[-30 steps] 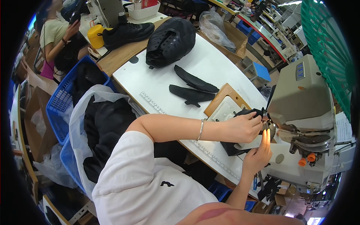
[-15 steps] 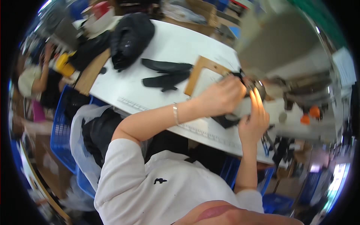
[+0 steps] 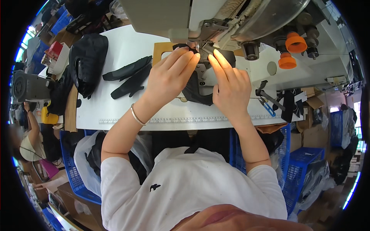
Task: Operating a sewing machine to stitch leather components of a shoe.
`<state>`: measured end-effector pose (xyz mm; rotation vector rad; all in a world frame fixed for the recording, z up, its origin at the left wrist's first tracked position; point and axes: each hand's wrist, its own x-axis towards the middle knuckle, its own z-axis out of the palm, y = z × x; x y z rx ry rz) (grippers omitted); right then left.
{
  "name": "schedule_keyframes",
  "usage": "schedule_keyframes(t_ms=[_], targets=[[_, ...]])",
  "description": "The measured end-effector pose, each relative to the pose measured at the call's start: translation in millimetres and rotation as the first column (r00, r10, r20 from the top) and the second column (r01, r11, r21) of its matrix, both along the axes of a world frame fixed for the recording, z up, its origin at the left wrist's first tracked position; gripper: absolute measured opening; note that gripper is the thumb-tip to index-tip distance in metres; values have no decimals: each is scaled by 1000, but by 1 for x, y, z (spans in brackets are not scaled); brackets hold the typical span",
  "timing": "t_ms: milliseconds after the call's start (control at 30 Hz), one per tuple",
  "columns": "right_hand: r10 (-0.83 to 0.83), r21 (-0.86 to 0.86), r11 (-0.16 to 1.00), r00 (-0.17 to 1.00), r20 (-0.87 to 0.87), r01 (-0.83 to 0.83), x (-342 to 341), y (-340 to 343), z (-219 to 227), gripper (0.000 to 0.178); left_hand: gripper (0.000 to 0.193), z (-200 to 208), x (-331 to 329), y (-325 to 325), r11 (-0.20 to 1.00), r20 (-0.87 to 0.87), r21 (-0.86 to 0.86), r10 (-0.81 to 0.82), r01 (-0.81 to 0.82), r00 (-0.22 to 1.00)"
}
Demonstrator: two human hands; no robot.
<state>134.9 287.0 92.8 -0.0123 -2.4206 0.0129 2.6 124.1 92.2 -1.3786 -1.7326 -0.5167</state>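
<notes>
Under the head of a sewing machine (image 3: 160,19), both my hands work close to the needle. My left hand (image 3: 167,75), with a bracelet on its wrist, pinches the edge of a black fabric piece (image 3: 195,91). The fingertips partly hide that edge. My right hand (image 3: 233,88) reaches in from the other side, its first fingers stretched out and resting by the needle, the thumb apart. The fabric hangs in a curve between the hands towards me. Left of the machine lie two narrow black fabric pieces (image 3: 129,69), one beside the other.
A black bag-like bundle (image 3: 88,61) sits at the table's left. A ruler strip (image 3: 165,120) runs along the near edge. Blue-handled snips (image 3: 266,107) lie on the right. Orange knobs (image 3: 296,42) stick out from the machine. Blue crates (image 3: 302,165) flank me; a person (image 3: 32,142) is far left.
The view has swung round, bringing the machine to the upper middle. My right hand's fingers now lie forward by the needle; my left hand stays at the fabric.
</notes>
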Motion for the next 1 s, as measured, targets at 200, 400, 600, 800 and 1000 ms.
schedule_keyframes(t_ms=[200, 400, 600, 800, 1000], targets=[[-18, 29, 999, 1000, -4, 18, -1, -7, 3, 59, 34, 1, -6, -3, 999, -5, 26, -38, 38, 999], [14, 17, 1000, 1000, -14, -14, -3, -3, 1, 62, 33, 3, -6, -1, 999, -1, 28, -38, 38, 999], [-33, 2, 999, 999, 39, 33, -1, -8, 3, 73, 33, 2, -11, -2, 998, 15, 29, -60, 60, 998], [-86, 18, 996, 994, 71, 85, 0, -20, 1, 75, 30, 3, -21, -5, 992, 40, 39, -119, 118, 992], [-120, 67, 991, 991, 59, 116, 0, -32, 3, 64, 28, 8, -28, -7, 984, 96, 46, -175, 171, 980]])
